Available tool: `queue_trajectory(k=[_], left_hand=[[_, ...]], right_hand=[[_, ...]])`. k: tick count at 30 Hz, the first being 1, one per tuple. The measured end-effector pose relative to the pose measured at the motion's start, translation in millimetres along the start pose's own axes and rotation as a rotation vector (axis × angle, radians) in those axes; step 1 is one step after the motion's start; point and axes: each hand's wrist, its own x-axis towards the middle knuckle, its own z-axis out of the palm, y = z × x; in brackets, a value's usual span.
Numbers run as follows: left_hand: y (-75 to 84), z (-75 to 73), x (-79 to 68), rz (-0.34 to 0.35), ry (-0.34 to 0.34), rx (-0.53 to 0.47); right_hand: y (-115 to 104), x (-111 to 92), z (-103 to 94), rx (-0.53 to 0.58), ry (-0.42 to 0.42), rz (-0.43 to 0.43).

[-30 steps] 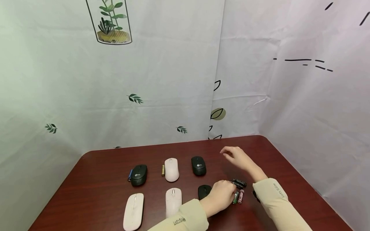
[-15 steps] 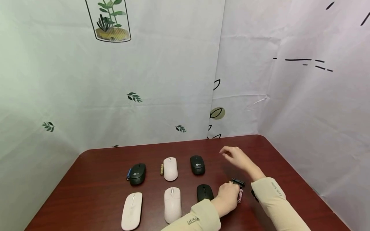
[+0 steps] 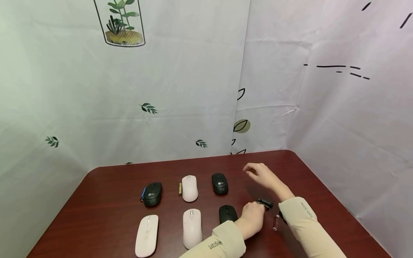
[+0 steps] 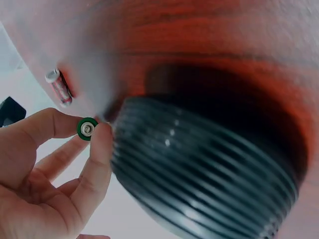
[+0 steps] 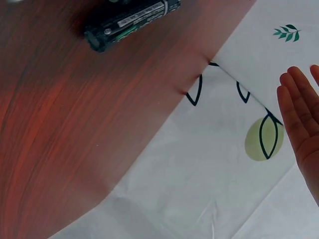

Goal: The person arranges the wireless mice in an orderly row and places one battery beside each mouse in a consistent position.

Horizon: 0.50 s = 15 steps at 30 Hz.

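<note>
My left hand (image 3: 251, 218) pinches a green-wrapped battery (image 4: 87, 129) between thumb and finger; its end faces the left wrist camera. In the head view the hand itself hides that battery. Close beside the hand stands a black mouse (image 3: 227, 214), whose ribbed side (image 4: 204, 164) fills much of the left wrist view. A pinkish-red battery (image 3: 275, 223) lies on the table to the right of the hand. Just beyond the fingers are black batteries (image 3: 265, 203). My right hand (image 3: 260, 174) is held over the table's right part, holding nothing, its fingers (image 5: 301, 99) extended.
Two white mice (image 3: 189, 188) (image 3: 192, 228) stand mid-table, a flat white one (image 3: 146, 235) at front left. Black mice (image 3: 152, 194) (image 3: 220, 184) are farther back. A gold battery (image 3: 180, 189) and a blue battery (image 3: 143, 194) lie beside mice. A white curtain hangs behind the dark red table (image 3: 96, 222).
My left hand has moved right and picked up the green battery that lay beside the pinkish-red one. The pinkish-red battery has shifted right. My right hand has stayed nearly still.
</note>
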Motion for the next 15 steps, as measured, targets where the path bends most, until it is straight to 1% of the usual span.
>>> queue_trajectory(k=[4,7,12,15], left_hand=[[-6.1,-3.7,-1.2,-0.018,-0.013,-0.031],[-11.6,-5.7,-0.9,-0.026,-0.014,-0.083],[-22.4,-6.7,1.5,-0.004,0.039,-0.166],[-29.9,-8.7,0.5,0.005,0.067,-0.205]], right_hand=[[2,0,0.0,0.006,-0.007,0.014],[5,-1,-1.0,0.011,-0.005,0.006],[13,-5,-4.4,0.014,0.029,0.0],[17,-8,-6.1,0.018,0.034,0.0]])
